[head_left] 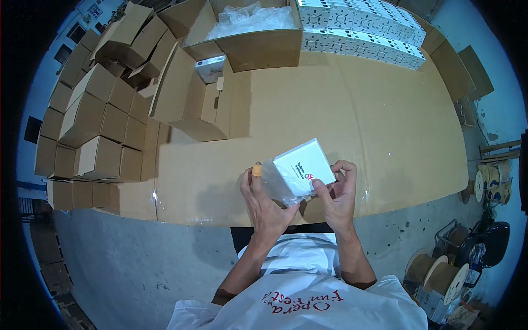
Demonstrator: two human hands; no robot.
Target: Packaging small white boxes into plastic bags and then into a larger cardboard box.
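My left hand (263, 198) and my right hand (336, 193) hold a small white square box (303, 165) inside a clear plastic bag (278, 181), just above the near edge of a cardboard-covered table (352, 110). The left hand grips the bag's loose end, and its forefinger wears an orange fingertip cover (257, 170). The right hand pinches the box's lower right corner.
Many small folded cardboard boxes (93, 132) are stacked at the left. An open carton (192, 104) stands beside them, and a larger carton with clear plastic bags (250, 27) sits at the back. White printed boxes (363, 27) line the far right. Cable spools (440, 275) stand on the floor.
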